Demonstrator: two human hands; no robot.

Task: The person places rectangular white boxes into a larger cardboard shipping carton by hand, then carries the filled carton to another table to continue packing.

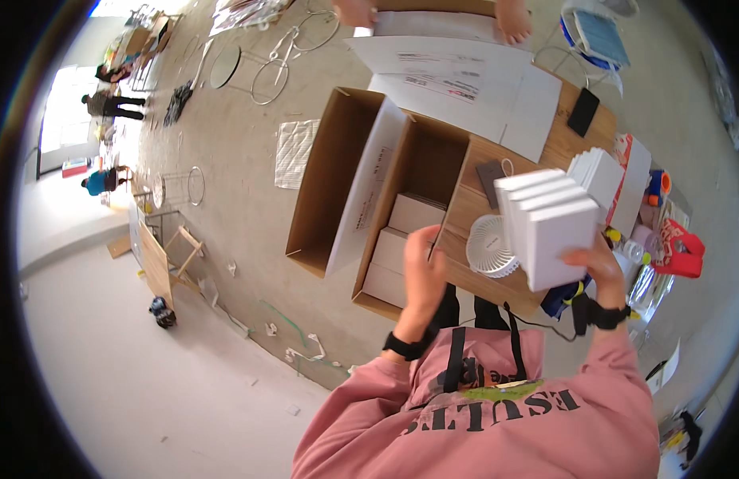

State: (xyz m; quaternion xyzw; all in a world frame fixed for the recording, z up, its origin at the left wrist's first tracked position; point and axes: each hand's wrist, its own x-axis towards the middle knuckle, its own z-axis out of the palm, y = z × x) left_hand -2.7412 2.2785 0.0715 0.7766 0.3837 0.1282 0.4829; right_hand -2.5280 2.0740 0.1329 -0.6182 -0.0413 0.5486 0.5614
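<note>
A row of several slim white boxes stands at the right of the wooden table, and my right hand grips its near end. My left hand is raised over the near right edge of an open cardboard carton, thumb and fingers apart, with nothing in it. Inside that carton, several white boxes lie toward the near end, while its far end shows bare cardboard. A small white round fan sits on the table between my hands, partly covered by the boxes.
Left of the carton stands another open carton. Across the table, another person's hands touch a white-flapped carton. A black phone, more white boxes, tape and bottles are at the right. Wire stands rest on the floor.
</note>
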